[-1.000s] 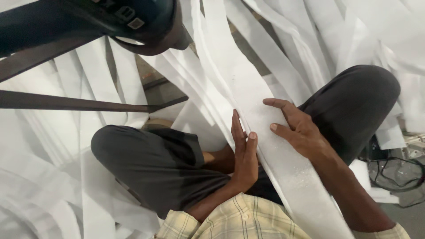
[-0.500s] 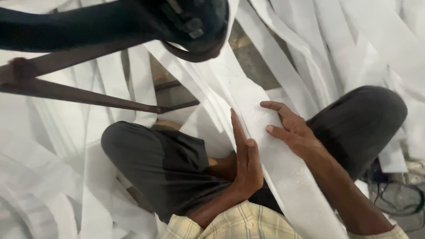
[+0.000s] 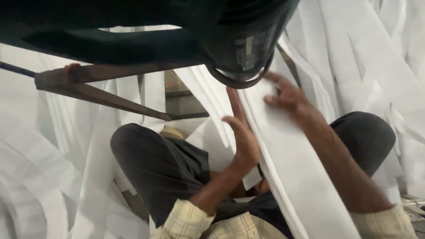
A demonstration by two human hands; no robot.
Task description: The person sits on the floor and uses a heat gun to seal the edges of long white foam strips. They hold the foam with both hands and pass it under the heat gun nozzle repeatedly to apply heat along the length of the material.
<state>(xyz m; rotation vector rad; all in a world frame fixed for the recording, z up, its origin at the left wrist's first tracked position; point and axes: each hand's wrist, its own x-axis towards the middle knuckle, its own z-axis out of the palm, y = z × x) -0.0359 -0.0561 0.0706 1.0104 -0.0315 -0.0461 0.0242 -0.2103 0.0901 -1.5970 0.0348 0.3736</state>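
White fabric strip (image 3: 287, 150) runs from centre frame to the lower right, fed under the dark machine head (image 3: 239, 40). Left hand (image 3: 241, 132) edges it, flat, grasping nothing; right hand (image 3: 287, 95) presses it, fingers spread. Further feeding calls for keeping both palms level, I judge.

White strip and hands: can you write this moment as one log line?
left hand: edge-on against white strip | right hand: flat on strip | black machine: just above | person seated, dark trousers

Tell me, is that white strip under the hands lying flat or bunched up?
Flat. The white strip runs smooth across the lap, the right hand spread on top and the left hand against its edge.
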